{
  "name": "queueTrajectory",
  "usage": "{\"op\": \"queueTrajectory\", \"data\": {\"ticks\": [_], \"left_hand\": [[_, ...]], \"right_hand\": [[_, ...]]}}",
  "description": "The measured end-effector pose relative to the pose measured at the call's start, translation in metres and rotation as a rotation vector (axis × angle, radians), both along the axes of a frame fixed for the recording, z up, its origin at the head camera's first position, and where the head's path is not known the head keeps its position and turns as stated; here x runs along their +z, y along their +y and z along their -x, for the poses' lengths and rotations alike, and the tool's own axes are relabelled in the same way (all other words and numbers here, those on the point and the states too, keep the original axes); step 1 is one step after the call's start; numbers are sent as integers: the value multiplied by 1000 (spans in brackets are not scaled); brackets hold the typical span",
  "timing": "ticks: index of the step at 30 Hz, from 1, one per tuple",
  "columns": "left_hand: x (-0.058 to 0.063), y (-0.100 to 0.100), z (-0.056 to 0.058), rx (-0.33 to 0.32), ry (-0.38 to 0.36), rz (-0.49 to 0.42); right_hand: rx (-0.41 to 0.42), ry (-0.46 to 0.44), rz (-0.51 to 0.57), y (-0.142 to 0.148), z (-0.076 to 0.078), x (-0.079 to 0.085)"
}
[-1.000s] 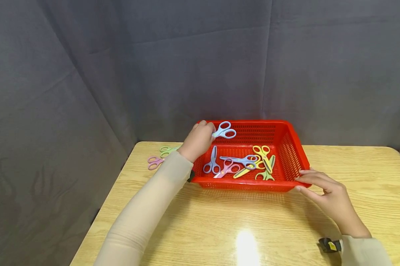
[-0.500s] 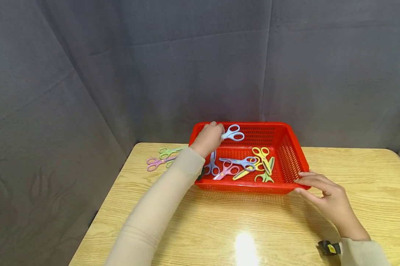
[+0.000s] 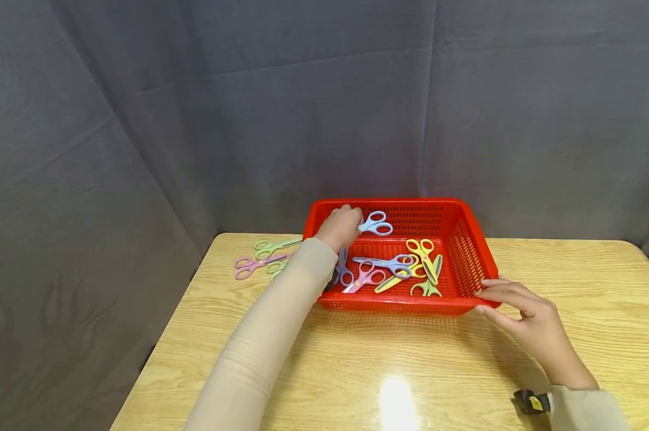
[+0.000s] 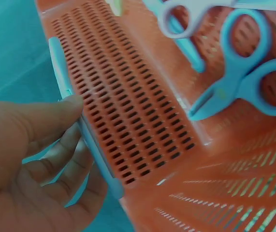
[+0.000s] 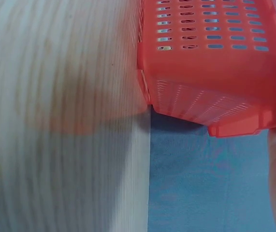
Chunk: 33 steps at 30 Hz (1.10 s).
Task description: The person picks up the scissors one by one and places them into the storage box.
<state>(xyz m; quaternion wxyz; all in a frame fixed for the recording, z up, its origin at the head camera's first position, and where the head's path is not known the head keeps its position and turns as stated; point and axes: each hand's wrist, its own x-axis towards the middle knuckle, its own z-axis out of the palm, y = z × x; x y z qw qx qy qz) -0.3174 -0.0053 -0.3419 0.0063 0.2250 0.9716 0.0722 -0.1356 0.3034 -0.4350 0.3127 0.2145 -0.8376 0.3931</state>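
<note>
My left hand (image 3: 342, 227) is over the back left part of a red plastic basket (image 3: 400, 306). It pinches a pair of light blue scissors (image 3: 365, 227), whose handle loops point right. From the left wrist, those scissors (image 4: 99, 152) appear edge-on between thumb and fingers, overlapping the slotted basket wall. Inside the basket lie blue-purple scissors (image 3: 372, 261), pink scissors (image 3: 363, 279), yellow scissors (image 3: 427, 261) and green scissors (image 3: 426, 287). My right hand (image 3: 534, 323) grips the basket's near right corner, thumb outside and fingers over the rim.
Left of the basket, pink scissors (image 3: 261, 263) and green scissors (image 3: 273, 246) lie on the wooden table (image 3: 324, 371), partly behind the left sleeve (image 3: 273, 323). A grey curtain (image 3: 324, 120) hangs behind the table and along its left side.
Holding the light blue scissors, my left hand has moved right, further over the basket, and then slightly lower. My right hand keeps its grip on the corner.
</note>
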Motion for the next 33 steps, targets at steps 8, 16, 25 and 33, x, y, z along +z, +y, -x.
{"op": "queueTrajectory", "data": {"ticks": [8,16,25,33], "left_hand": [[-21,3,4,30,-11,24],[-33,3,3,51,-83,-20],[-36,2,5,47,-125,-29],[-36,-1,3,39,-195,21]], "right_hand": [[-4,-7,2,0,-4,1],[-7,-31,10,2,-9,1],[-12,-17,-1,3,-9,3],[-18,-43,3,1,-11,5]]}}
